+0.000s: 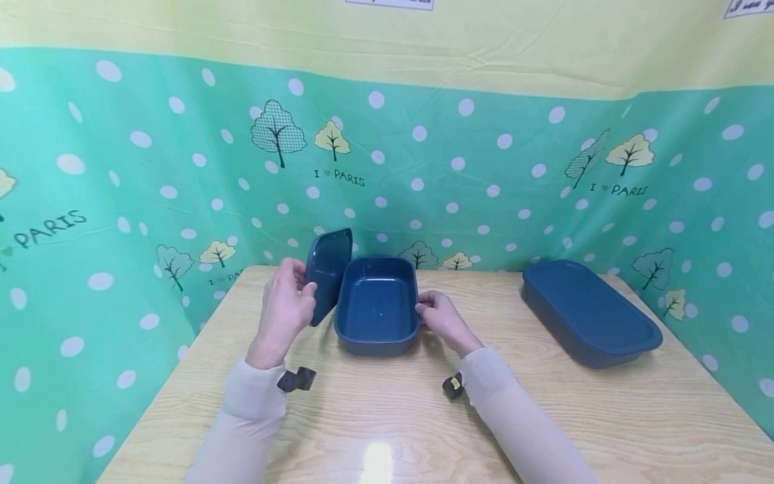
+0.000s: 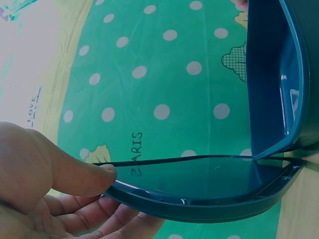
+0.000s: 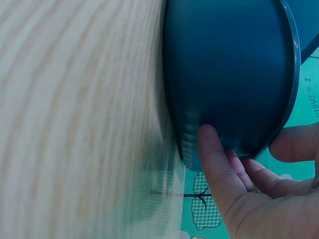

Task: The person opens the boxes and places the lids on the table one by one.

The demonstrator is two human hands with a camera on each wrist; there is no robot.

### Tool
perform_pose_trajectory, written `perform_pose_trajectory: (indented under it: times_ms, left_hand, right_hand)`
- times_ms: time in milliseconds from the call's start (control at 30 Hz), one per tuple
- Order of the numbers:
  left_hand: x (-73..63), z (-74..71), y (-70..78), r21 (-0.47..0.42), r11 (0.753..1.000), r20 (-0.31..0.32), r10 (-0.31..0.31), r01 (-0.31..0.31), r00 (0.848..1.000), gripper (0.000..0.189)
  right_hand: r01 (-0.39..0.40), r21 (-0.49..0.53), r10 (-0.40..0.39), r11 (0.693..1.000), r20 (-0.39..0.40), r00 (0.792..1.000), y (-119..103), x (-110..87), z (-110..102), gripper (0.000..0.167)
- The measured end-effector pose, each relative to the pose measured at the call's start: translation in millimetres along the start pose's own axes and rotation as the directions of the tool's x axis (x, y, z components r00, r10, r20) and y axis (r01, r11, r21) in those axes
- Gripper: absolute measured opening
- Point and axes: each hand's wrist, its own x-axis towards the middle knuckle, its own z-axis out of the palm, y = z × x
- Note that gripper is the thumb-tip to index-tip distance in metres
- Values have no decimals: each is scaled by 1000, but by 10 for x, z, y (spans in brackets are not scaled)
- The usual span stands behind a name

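Observation:
My left hand (image 1: 283, 306) pinches the edge of a dark blue plastic lid (image 1: 329, 262), thumb on the inner face and fingers behind. Tilted up on its side, the lid stands against the left rim of an open blue food container (image 1: 377, 312), its inner face turned toward it. Nothing lies inside the container, which sits on the table. My right hand (image 1: 444, 316) grips the container's right wall. In the right wrist view the thumb is at the rim and the fingers (image 3: 219, 164) are against the outer side.
A second, longer blue container (image 1: 589, 309) with its lid on stands at the right of the wooden table (image 1: 338, 430). Behind the table hangs a green polka-dot curtain (image 1: 417, 161). Small black cameras (image 1: 296, 380) are on both wrists.

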Motion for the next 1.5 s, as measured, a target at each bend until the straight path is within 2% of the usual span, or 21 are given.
perform_pose_trajectory:
  times_ms: [433, 800, 1100, 1267, 1500]
  left_hand:
    - [-5, -7, -43, -26, 1000, 20, 0, 0, 1000, 24]
    - [-36, -3, -128, -7, 1000, 21, 15, -15, 1000, 28]
    - [-55, 41, -185, 18, 999, -5, 37, -37, 999, 23]
    - [-68, 43, -213, 32, 999, 3, 38, -38, 999, 21]
    - [-76, 51, -252, 45, 997, 9, 59, -60, 998, 29]
  right_hand:
    - [1, -25, -1, 1000, -11, 1000, 6, 7, 6, 30]
    - [14, -2, -13, 1000, 11, 1000, -13, -23, -1, 35]
    - [3, 8, -3, 1000, -2, 1000, -14, -22, 2, 31]
    - [4, -1, -4, 1000, -4, 1000, -6, -10, 4, 29]
    - [6, -2, -6, 1000, -3, 1000, 2, -3, 5, 28]
